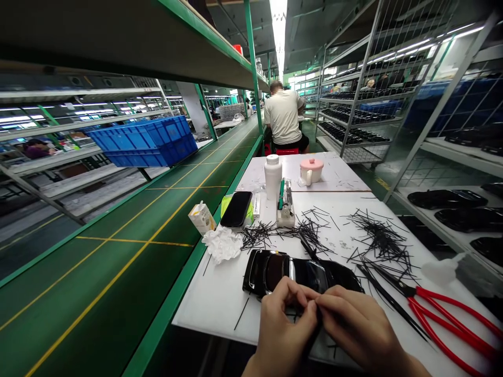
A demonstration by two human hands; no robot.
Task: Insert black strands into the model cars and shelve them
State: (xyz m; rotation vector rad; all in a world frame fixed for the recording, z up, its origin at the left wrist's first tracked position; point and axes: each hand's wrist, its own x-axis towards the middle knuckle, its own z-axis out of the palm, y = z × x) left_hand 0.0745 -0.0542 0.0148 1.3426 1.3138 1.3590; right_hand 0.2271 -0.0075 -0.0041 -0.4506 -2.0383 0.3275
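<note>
A glossy black model car (310, 272) lies on the white table (212, 298) right in front of me. Before its near side, my left hand (288, 319) and my right hand (353, 324) meet, fingertips pinched together. Whatever sits between the fingers is hidden or too small to name. To the right rest black tweezers (387, 296) and scissors with red handles (440, 314). Thin black strips form one pile (381, 241) at the right and another pile (259, 235) behind the car.
Crumpled tissue (223, 245), a small carton (201, 217), a phone (236, 208), a white bottle (273, 175) and a pink-lidded cup (312, 170) stand farther back. A green conveyor belt (157, 246) runs left. Racks of black car bodies (463, 217) line the right. A person (283, 118) sits ahead.
</note>
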